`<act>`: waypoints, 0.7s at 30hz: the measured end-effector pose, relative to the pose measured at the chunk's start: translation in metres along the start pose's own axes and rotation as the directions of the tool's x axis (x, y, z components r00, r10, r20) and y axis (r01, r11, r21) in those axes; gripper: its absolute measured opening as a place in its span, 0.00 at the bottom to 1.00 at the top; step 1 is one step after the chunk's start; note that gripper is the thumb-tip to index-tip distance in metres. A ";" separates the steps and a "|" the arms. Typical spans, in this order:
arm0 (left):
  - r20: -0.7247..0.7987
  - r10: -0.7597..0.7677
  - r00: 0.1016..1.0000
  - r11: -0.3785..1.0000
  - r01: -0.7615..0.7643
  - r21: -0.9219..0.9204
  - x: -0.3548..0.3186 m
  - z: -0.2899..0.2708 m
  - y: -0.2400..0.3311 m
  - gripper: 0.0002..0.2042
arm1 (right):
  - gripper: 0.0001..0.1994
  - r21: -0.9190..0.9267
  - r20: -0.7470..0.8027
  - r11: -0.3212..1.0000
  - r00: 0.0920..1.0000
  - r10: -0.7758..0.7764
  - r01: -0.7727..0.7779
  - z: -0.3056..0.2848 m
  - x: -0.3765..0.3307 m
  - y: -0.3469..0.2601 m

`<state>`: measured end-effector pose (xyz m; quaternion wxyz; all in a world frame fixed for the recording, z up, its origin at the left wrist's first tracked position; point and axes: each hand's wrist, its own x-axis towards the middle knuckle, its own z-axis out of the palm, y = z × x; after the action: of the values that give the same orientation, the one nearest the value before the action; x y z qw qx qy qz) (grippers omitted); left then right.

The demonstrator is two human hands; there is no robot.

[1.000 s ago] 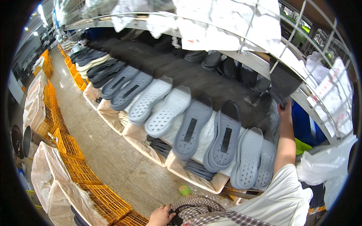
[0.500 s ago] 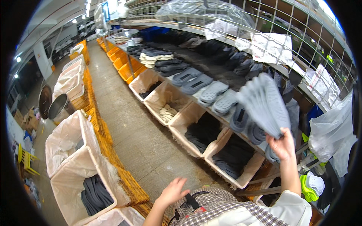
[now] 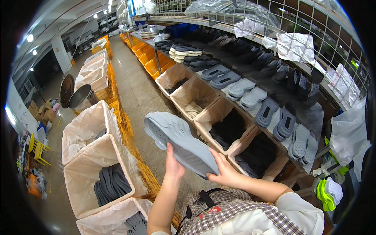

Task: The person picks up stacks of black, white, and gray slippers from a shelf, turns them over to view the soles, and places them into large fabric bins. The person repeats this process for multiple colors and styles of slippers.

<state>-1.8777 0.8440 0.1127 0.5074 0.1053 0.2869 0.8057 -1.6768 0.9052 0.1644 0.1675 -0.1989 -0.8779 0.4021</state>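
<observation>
Several grey shoe soles (image 3: 178, 139), apparently stacked together, are held tilted in front of my body, over the aisle. My right hand (image 3: 227, 171) grips their near right end, thumb on one face. Lower on the left edge, my left hand (image 3: 174, 166) supports them; its thumb or a finger shows against the perforated face, and the other fingers are partly hidden. To the right, a sloping bench carries paired soles: light grey ones (image 3: 252, 96), darker grey ones (image 3: 267, 111) and another grey pair (image 3: 300, 141) near its close end.
Lined bins (image 3: 213, 152) holding dark soles stand below the bench. Along the left run more lined bins (image 3: 94, 166), one with a dark grey stack (image 3: 113, 184). A wire grid (image 3: 309, 19) rises behind the bench. Bright green and white soles (image 3: 329, 194) sit at lower right.
The grey soles have moved from above the bench at right to the front of my body. My left hand has come up to them, and the view has shifted.
</observation>
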 end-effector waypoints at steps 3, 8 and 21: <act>0.093 0.077 0.993 0.990 -0.064 -0.127 0.000 -0.016 -0.004 0.34 | 0.52 -0.155 0.073 0.983 0.993 -0.090 0.100 -0.004 -0.001 -0.009; 0.062 0.076 0.995 0.985 -0.065 -0.158 -0.015 -0.017 -0.007 0.31 | 0.54 -0.226 0.130 0.911 0.937 -0.324 0.346 -0.015 -0.001 -0.008; 0.052 -0.050 0.997 0.951 0.064 -0.302 -0.030 -0.017 -0.027 0.26 | 0.62 -0.053 0.019 0.915 0.917 -0.399 0.400 -0.016 -0.008 -0.001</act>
<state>-1.8512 0.8199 0.0876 0.5467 0.0355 0.1516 0.8227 -1.6626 0.9103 0.1739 0.2369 -0.0187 -0.9116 0.3355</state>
